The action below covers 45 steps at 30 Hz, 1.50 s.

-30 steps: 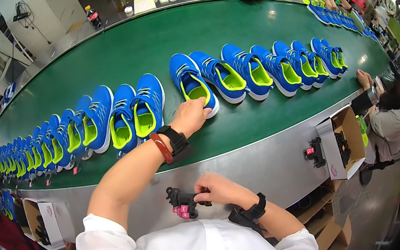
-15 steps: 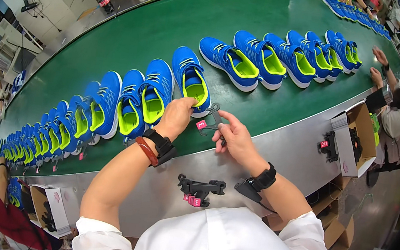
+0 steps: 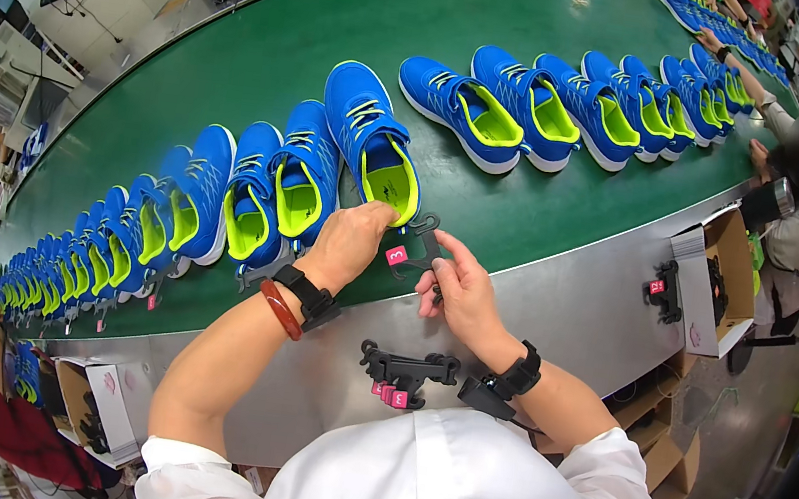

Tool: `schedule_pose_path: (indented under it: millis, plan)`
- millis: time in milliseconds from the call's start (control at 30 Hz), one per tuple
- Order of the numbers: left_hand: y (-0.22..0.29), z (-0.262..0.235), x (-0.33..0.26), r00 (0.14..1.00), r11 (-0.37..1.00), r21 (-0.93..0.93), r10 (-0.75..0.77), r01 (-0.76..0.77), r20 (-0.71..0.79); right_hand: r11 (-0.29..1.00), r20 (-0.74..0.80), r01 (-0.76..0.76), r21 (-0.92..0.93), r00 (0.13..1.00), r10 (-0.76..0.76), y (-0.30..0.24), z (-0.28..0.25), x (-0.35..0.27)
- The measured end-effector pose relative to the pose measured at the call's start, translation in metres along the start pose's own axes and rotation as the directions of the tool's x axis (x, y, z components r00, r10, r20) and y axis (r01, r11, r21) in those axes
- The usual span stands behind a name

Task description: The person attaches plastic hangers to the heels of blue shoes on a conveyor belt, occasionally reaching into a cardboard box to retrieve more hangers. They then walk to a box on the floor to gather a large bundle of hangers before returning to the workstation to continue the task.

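My left hand [image 3: 350, 243] is closed at the heel of a blue sneaker [image 3: 357, 98] with lime-green lining, its thumb and fingers pinching the heel edge. The shoe lies on the green table with its toe pointing away. My right hand [image 3: 466, 294] pinches a black plastic shoe hanger [image 3: 432, 248] with a small pink tag, held close behind the heel. Its hooked upper end is near my left fingertips; whether it touches the shoe I cannot tell. Several more black hangers [image 3: 409, 367] with pink tags lie stacked on the metal edge before me.
Rows of matching blue sneakers [image 3: 211, 189] run along the green table [image 3: 273, 61] to the left and right. At right stand an open carton [image 3: 724, 277], another hanger bundle [image 3: 662, 289] and a person reaching over the table. Another person in dark red sits at left.
The view has shifted slightly; my hands keep their hold on the shoe and hanger, with the hanger a little nearer the heel. The person at right has reached farther across the table.
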<state>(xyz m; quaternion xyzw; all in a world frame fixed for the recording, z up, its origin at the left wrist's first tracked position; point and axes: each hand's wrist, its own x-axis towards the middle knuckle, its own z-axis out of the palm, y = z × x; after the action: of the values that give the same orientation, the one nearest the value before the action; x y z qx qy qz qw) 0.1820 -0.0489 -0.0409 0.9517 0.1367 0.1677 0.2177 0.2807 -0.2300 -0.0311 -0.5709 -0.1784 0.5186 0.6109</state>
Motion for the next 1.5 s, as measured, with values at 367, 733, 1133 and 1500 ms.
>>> schedule_pose_path:
  millis: [367, 733, 1133, 1500]
  plan:
    - [0.005, -0.001, -0.002, 1.000, 1.000, 0.017, -0.011, 0.010, 0.015, 0.999, 0.018, -0.052, -0.011, 0.998, 0.052, -0.003, -0.010, 0.005]
    - [0.005, 0.000, -0.003, 0.999, 1.000, 0.026, 0.011, -0.012, 0.037, 0.961, 0.196, -0.169, -0.220, 0.957, 0.214, -0.013, -0.010, 0.010]
    - [0.030, -0.014, 0.014, 0.980, 0.977, 0.199, 0.030, -0.070, 0.199, 0.906, 0.320, -0.063, -0.419, 0.923, 0.212, -0.061, -0.045, 0.046]
    - [0.032, -0.023, 0.011, 0.945, 0.950, 0.228, -0.260, 0.214, 0.198, -0.449, 0.637, 0.475, -0.757, 0.691, -0.342, -0.115, -0.138, 0.128]
